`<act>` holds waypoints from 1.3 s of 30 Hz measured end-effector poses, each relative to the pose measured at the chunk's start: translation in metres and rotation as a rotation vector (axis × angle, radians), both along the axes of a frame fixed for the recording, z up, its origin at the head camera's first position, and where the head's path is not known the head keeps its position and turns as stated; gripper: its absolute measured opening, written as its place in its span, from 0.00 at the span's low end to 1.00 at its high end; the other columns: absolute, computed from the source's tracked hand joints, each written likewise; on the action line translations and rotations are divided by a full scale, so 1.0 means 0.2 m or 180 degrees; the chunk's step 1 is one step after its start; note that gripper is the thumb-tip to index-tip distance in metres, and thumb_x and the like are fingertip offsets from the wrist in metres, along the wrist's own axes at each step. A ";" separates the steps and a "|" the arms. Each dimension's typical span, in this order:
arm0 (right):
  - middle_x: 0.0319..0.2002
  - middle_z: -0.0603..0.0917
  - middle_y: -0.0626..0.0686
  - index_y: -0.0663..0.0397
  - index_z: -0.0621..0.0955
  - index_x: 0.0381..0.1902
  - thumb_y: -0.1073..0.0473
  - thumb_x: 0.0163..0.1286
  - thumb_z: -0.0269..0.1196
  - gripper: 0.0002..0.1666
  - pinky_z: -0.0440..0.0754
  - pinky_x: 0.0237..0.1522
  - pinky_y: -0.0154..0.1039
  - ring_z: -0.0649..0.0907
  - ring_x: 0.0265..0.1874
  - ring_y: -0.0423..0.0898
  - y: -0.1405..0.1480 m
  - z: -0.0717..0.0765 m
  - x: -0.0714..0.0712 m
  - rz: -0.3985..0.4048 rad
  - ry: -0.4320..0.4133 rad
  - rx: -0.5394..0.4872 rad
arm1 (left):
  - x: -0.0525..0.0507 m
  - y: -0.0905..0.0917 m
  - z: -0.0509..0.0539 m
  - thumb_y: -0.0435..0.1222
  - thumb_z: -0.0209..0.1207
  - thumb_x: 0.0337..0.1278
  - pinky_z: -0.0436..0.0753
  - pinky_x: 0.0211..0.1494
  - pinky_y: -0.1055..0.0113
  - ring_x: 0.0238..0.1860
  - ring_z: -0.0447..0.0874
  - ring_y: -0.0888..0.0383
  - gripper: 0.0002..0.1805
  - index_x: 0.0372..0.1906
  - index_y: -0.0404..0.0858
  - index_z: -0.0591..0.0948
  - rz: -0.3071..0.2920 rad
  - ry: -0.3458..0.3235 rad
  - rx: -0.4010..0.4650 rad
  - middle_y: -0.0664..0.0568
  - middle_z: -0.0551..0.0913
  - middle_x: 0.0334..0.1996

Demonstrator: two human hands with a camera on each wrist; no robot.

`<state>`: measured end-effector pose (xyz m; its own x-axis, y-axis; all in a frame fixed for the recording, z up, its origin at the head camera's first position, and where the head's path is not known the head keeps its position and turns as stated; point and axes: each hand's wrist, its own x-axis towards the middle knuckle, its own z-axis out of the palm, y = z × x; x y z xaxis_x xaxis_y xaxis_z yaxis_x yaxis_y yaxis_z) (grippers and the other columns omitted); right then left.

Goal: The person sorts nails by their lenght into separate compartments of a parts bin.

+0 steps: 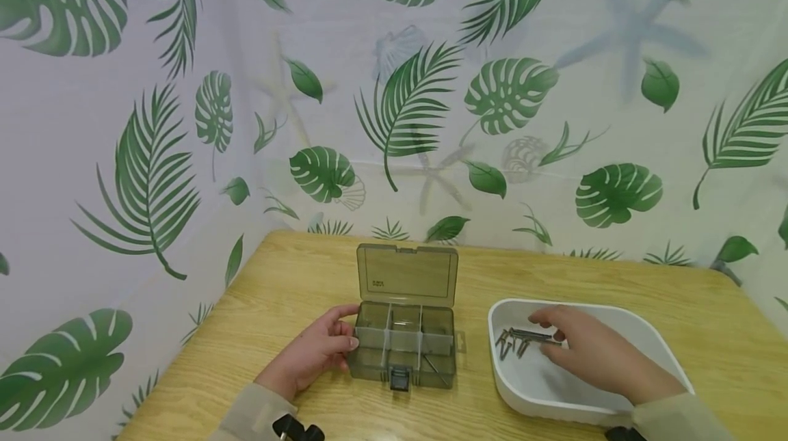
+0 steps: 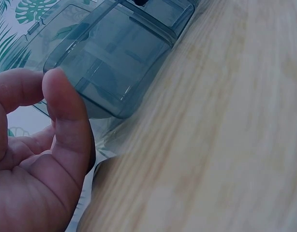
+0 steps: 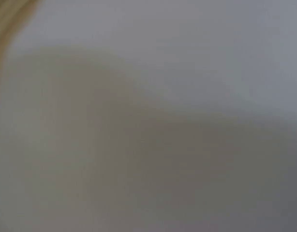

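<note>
Grey box (image 1: 403,342), left hand (image 1: 315,351) gripping — right hand (image 1: 591,349) near screws (image 1: 523,335).

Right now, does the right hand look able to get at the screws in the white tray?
Probably yes: the right hand is over the white tray, close to the screws, and the open top leaves the way free.

The person's left hand (image 1: 312,352) and right hand (image 1: 591,352) were bare below pale beige sleeves (image 1: 255,413). A black fitting (image 1: 286,425) with rounded ends showed at the near left, a black piece (image 1: 624,434) at the near right.
</note>
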<state>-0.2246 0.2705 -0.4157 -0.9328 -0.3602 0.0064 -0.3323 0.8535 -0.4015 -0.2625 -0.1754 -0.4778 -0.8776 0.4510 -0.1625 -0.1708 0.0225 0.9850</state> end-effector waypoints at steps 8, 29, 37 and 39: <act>0.62 0.78 0.60 0.59 0.78 0.65 0.55 0.64 0.71 0.33 0.72 0.61 0.64 0.76 0.62 0.62 0.06 -0.09 -0.01 0.0094 -0.0154 0.0152 | 0.00 0.00 0.00 0.29 0.59 0.68 0.80 0.30 0.66 0.31 0.71 0.57 0.38 0.78 0.38 0.57 0.0000 -0.0001 -0.0007 0.49 0.71 0.37; 0.41 0.81 0.43 0.51 0.86 0.46 0.65 0.59 0.68 0.16 0.81 0.49 0.53 0.81 0.42 0.45 0.14 -0.16 -0.01 -0.0037 0.0050 0.0600 | 0.00 -0.01 -0.01 0.28 0.57 0.69 0.80 0.31 0.66 0.31 0.71 0.57 0.37 0.78 0.37 0.57 -0.0012 0.0022 -0.0027 0.49 0.70 0.38; 0.36 0.79 0.43 0.46 0.83 0.43 0.69 0.58 0.69 0.16 0.80 0.43 0.51 0.77 0.36 0.42 0.17 -0.16 0.01 -0.0172 -0.0060 0.0613 | 0.00 -0.01 -0.01 0.29 0.58 0.69 0.80 0.31 0.66 0.31 0.71 0.57 0.37 0.78 0.38 0.57 -0.0015 0.0020 -0.0046 0.49 0.70 0.38; 0.35 0.79 0.44 0.47 0.83 0.44 0.70 0.58 0.67 0.18 0.80 0.42 0.50 0.76 0.35 0.43 0.18 -0.16 0.01 -0.0208 -0.0133 0.0597 | 0.00 -0.01 -0.01 0.29 0.58 0.69 0.80 0.31 0.65 0.31 0.71 0.57 0.37 0.78 0.38 0.57 -0.0019 0.0019 -0.0049 0.49 0.71 0.38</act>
<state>-0.2224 0.3066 -0.4474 -0.9524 -0.2900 -0.0944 -0.2600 0.9338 -0.2458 -0.2621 -0.1766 -0.4801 -0.8759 0.4537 -0.1643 -0.1648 0.0387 0.9856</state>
